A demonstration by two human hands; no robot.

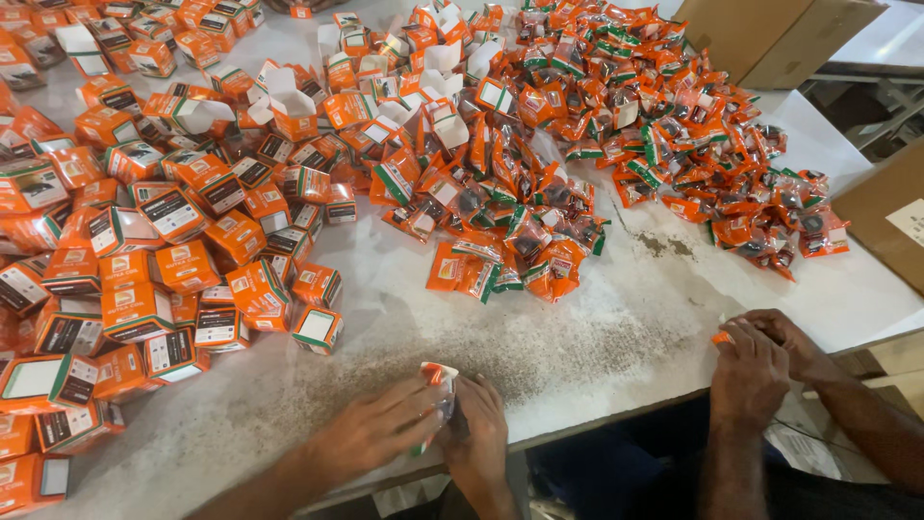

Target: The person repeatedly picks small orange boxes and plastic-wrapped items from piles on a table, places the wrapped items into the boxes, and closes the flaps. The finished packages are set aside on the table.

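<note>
Head view: the white table [597,347] carries a wide spread of small orange boxes [144,289] on its left part and a heap of orange sachets [616,125] on its far right part. At its near edge, left hand [371,429] and right hand [478,438] both grip one small orange-white carton [439,377]. Another person's hands [760,361] pinch something orange on the right.

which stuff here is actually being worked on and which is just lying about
In hand:
- small orange box, held between left hand and right hand
- orange sachets
- closed orange boxes
- open boxes

Lying about:
- brown cartons
- co-worker's hands, busy with their own piece
</note>
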